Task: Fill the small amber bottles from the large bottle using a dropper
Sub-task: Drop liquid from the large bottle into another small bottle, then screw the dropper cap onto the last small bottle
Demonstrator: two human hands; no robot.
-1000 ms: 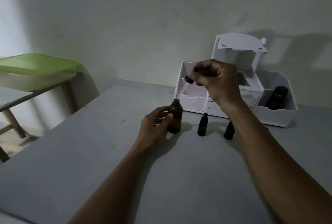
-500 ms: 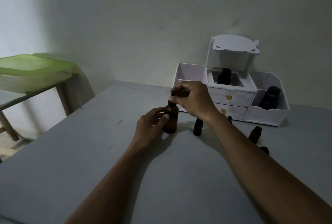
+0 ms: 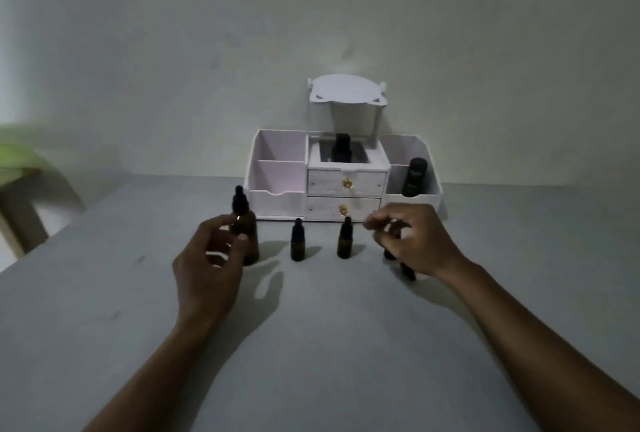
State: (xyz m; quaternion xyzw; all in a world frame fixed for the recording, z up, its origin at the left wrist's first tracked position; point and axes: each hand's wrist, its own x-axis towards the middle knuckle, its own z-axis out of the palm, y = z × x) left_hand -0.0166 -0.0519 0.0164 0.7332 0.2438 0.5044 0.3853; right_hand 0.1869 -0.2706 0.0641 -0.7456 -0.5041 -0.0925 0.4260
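Large amber bottle (image 3: 247,241) upright on grey table (image 3: 311,345), left of centre, with black dropper (image 3: 239,201) seated in its neck, bulb uppermost. Left hand (image 3: 207,268) curled about the bottle's near left side, forefinger tip at the shoulder and thumb tip on the glass, holding it. To the right of the large amber bottle, standing apart in a row, first small bottle (image 3: 298,242) and second small bottle (image 3: 344,241), both amber, upright and closed with black dropper caps, neither touched. Further right, third small bottle (image 3: 389,256), mostly hidden behind right hand (image 3: 415,241), only its dark lower part visible. Right hand over the table, fingers curled, thumb and forefinger tips close together just beside the second small bottle; blurred, so cannot tell whether anything is pinched between them. Below that hand, small dark object (image 3: 408,271) lying on the table, kind not discernible. Behind the row, against the pale wall (image 3: 311,15), white desk organiser (image 3: 277,203): open compartment at each side, two drawers with gold knobs in the middle, oval panel on posts above. Black bottle (image 3: 341,149) standing in the centre top compartment; black cylindrical container (image 3: 415,177) standing in the right compartment. At the far left edge, blurred green object (image 3: 14,154) on a wooden support, apart from the table.
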